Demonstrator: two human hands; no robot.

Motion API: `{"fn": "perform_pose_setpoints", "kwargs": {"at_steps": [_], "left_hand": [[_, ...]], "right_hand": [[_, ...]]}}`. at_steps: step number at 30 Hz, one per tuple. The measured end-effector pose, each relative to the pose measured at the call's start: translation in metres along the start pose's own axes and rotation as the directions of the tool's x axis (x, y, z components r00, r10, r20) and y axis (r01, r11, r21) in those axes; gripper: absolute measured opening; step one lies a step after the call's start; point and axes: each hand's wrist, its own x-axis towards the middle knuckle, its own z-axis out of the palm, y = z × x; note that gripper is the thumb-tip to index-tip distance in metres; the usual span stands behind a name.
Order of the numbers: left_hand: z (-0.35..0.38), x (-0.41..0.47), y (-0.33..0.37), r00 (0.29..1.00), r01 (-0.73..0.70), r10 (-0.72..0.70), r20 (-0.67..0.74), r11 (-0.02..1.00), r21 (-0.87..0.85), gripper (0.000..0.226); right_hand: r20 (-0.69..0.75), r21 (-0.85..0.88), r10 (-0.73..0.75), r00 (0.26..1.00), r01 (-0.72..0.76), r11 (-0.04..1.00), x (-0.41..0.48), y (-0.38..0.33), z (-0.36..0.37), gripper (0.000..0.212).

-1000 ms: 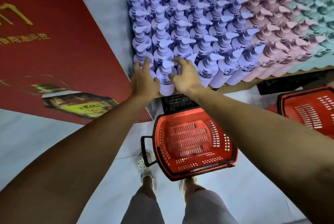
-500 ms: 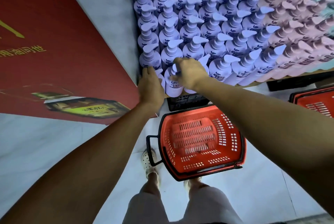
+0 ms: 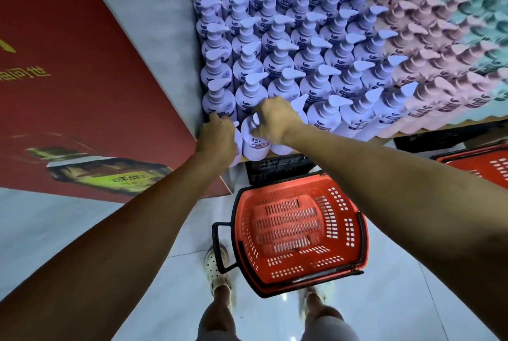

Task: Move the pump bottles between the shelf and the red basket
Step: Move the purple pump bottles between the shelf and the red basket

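A person is picking purple bottles from the front edge of the shelf [image 3: 453, 126].
The right grip [image 3: 272, 120] is curling round a front bottle [image 3: 255, 145] by its pump, probably to lift it. The left grip [image 3: 217, 140] is covering the corner bottle [image 3: 238, 142], but nobody can tell if it is closed. The red basket [image 3: 343, 252] is sitting right below.

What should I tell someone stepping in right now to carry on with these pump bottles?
Left hand: lies over the leftmost front lilac plastic pump bottle; its grip is hidden.
Right hand: curled round the pump of the neighbouring lilac bottle, which stands on the wooden shelf.
Red plastic basket: on the floor below the shelf, holding nothing.
Done: no bottle is in the basket.
Left: probably lift these two down into the basket, then more.
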Motion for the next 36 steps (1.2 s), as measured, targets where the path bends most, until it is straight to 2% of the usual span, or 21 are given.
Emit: {"fn": "perform_pose_setpoints", "kwargs": {"at_steps": [4,7,9,11,13,16,20,22,24,27,30,33,36], "left_hand": [[-0.001,-0.002,-0.003,0.995,-0.047,0.04,-0.097,0.996,-0.07,0.017],[-0.003,-0.012,0.0,0.99,-0.035,0.019,-0.138,0.993,-0.112,0.02],[-0.007,-0.02,0.002,0.981,-0.038,-0.002,-0.196,0.98,-0.196,0.026],[-0.011,-0.029,0.005,0.963,-0.005,-0.052,-0.266,0.978,-0.208,0.033],[-0.014,-0.04,0.007,0.945,0.017,-0.081,-0.318,0.98,-0.199,0.038],[-0.014,-0.058,0.015,0.944,-0.018,-0.049,-0.326,0.98,-0.199,0.044],[0.015,-0.076,0.02,0.969,-0.045,-0.046,-0.243,0.933,-0.358,0.041],[0.045,-0.083,0.02,0.979,-0.091,0.009,-0.206,0.914,-0.394,0.046],[0.081,-0.087,0.02,0.987,-0.097,0.031,-0.159,0.9,-0.426,0.038],[0.146,-0.084,0.019,0.998,-0.001,-0.031,-0.06,0.878,-0.479,0.014],[0.212,-0.073,0.018,0.996,0.076,-0.089,-0.003,0.862,-0.502,0.019],[0.277,-0.057,0.02,0.993,0.116,-0.095,0.071,0.9,-0.419,0.027],[0.339,-0.038,0.023,0.988,0.151,-0.112,0.11,0.867,-0.476,0.029]], "right_hand": [[-0.021,0.048,-0.074,0.997,0.075,0.996,-0.008,0.013,0.004,0.038],[-0.075,0.126,-0.152,0.986,0.161,0.979,-0.017,0.029,0.003,0.036],[-0.133,0.179,-0.222,0.966,0.244,0.953,-0.024,0.037,-0.001,0.045],[-0.146,0.198,-0.281,0.949,0.306,0.931,-0.033,0.043,-0.008,0.054],[-0.134,0.204,-0.315,0.94,0.337,0.919,-0.042,0.047,-0.015,0.061],[-0.133,0.303,-0.307,0.942,0.334,0.893,-0.063,0.059,-0.014,0.056],[-0.134,0.337,-0.301,0.944,0.329,0.882,-0.092,0.081,0.012,0.058],[-0.093,0.335,-0.269,0.959,0.285,0.898,-0.1,0.093,0.037,0.056],[-0.048,0.374,-0.255,0.966,0.254,0.892,-0.102,0.109,0.07,0.051],[-0.036,0.403,-0.269,0.962,0.261,0.877,-0.101,0.136,0.132,0.041],[0.027,0.443,-0.256,0.966,0.218,0.87,-0.093,0.163,0.192,0.038],[0.088,0.434,-0.226,0.97,0.167,0.885,-0.08,0.191,0.251,0.046],[0.168,0.441,-0.155,0.974,0.066,0.895,-0.062,0.214,0.306,0.043]]}}
